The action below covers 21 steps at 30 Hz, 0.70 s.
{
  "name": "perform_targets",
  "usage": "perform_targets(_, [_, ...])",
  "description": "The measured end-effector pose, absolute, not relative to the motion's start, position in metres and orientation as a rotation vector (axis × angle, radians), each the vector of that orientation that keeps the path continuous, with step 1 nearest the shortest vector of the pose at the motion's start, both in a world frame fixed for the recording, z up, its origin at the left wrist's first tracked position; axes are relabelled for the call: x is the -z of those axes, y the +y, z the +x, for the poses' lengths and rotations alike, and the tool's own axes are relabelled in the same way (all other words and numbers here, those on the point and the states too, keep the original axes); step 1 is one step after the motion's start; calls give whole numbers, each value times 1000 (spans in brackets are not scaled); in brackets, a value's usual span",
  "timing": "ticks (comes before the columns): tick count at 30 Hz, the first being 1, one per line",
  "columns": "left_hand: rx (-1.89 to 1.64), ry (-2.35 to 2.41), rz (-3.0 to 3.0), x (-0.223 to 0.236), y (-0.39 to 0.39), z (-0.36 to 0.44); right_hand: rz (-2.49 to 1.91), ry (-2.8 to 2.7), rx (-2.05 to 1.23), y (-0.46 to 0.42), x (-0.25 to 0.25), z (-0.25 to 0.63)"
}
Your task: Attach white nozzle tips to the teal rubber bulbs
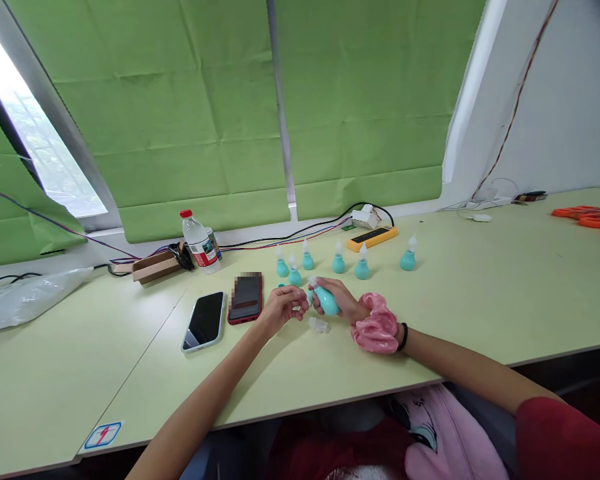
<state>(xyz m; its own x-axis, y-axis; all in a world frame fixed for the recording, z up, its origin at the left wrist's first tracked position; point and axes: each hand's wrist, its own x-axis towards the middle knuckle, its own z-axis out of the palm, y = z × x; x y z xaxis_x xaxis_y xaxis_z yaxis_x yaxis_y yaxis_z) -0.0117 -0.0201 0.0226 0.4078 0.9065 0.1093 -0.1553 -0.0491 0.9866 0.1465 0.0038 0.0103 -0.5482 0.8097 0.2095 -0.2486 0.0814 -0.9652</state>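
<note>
My right hand [341, 299] is wrapped round a teal squeeze bulb, a nasal aspirator [327, 303], its pale tip end pointing up and left. Just left of it, my left hand [286, 308] has its fingertips pinched together close to the bulb; what they hold, if anything, is too small to make out. Below both hands lie small clear plastic pieces [319, 325]. Several more teal aspirators with clear pointed tips stand upright beyond my hands, among them one at the right [408, 257] and another nearer the middle [362, 266]. A small teal part [281, 286] shows behind my left hand.
Left of my hands lie a dark phone with a red edge [246, 298] and a pale-cased phone [205, 321]. A bottle with red cap [200, 243], open cardboard box [157, 267] and yellow device [373, 239] stand farther back. Orange items [587, 215] lie far right.
</note>
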Motion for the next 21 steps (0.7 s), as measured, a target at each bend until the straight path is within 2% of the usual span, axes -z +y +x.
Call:
perform_targets(2, [-967, 804, 1458, -31, -21, -19, -563, -1552, -1713, 1, -20, 155])
perform_targets(7, [-746, 1177, 2218, -53, -27, -39, -498, -1935, -1926, -7, -43, 182])
perform_targets(12, [-273, 1255, 2177, -52, -29, -51, -492, -2450, -2316, -4, -47, 184])
perform_targets(15, [-188, 1296, 2121, -45, -27, -50, -492, -2424, -2215, 0, -38, 175])
perform_targets(21, [-522, 1300, 2469, -34, -25, -32, -622, -2087, -1714, 11, -12, 163])
